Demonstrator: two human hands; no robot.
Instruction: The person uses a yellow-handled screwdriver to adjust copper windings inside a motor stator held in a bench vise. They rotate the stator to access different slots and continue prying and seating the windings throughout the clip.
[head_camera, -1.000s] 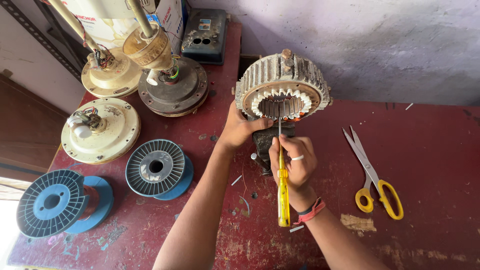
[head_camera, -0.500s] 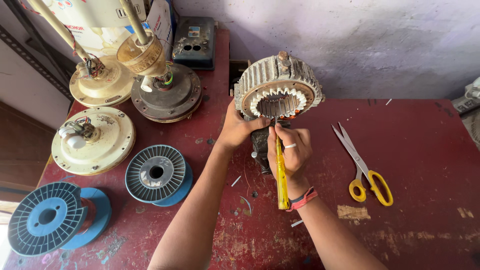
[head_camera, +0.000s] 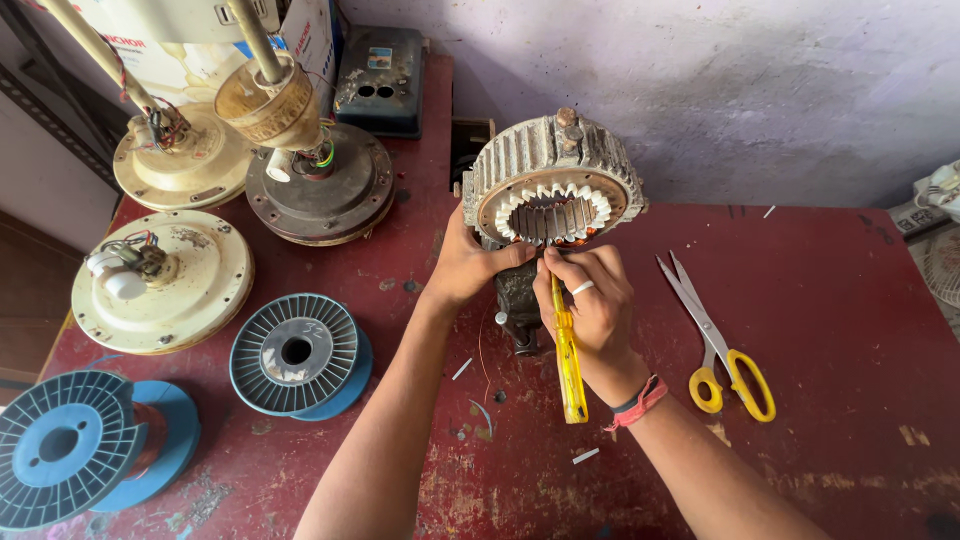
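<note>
At table centre — left hand (head_camera: 468, 268) grasping stator (head_camera: 551, 190); right hand (head_camera: 590, 305) clenched on yellow screwdriver (head_camera: 568, 358), tip aimed far, into its slots.

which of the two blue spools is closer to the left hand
The blue spool beside the cream fan cover is closer to the left hand; the other spool sits at the table's near-left corner.

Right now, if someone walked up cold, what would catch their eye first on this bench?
The ringed motor stator, propped on edge at the back of the red table, with the left hand steadying it while the right hand works a yellow-handled screwdriver at its slots. Next, the yellow-handled scissors lying right, and fan motor housings plus blue spools at left.
</note>
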